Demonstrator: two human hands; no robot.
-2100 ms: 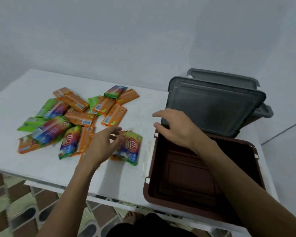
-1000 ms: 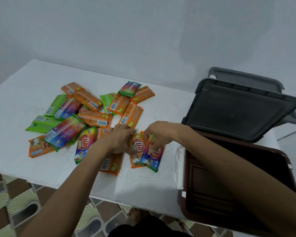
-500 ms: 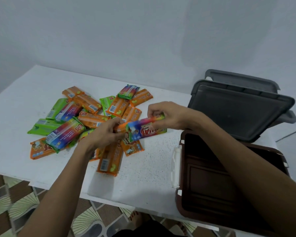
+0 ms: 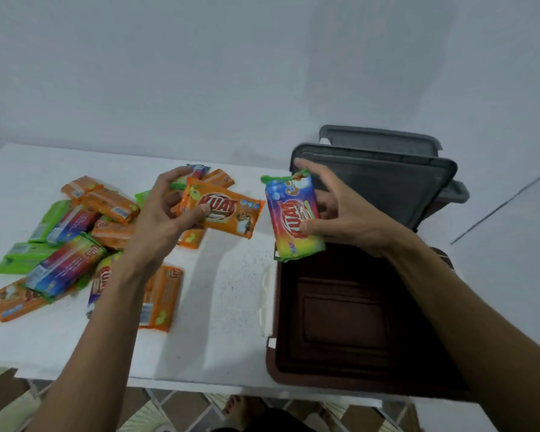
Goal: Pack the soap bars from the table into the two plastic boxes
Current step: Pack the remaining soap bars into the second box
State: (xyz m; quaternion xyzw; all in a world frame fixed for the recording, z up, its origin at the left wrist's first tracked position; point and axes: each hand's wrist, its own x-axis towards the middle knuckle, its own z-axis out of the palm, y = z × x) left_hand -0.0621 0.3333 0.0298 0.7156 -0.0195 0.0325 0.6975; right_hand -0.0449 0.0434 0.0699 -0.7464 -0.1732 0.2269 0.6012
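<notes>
Hands each hold one soap bar above the bench [image 4: 225,307]. Left hand [image 4: 166,213] pinches the orange bar [image 4: 223,212], long axis running sideways from its grip. Right hand [image 4: 340,213] clamps the rainbow bar [image 4: 293,219], standing lengthwise over the far edge of the brown box [image 4: 349,322] below its grip.

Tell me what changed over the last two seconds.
Both hands went into the pile and came up holding bars: the left hand lifted an orange soap bar, and the right hand carried a rainbow soap bar over the brown box. The box remains empty with its lid open; the pile remains on the table.
</notes>
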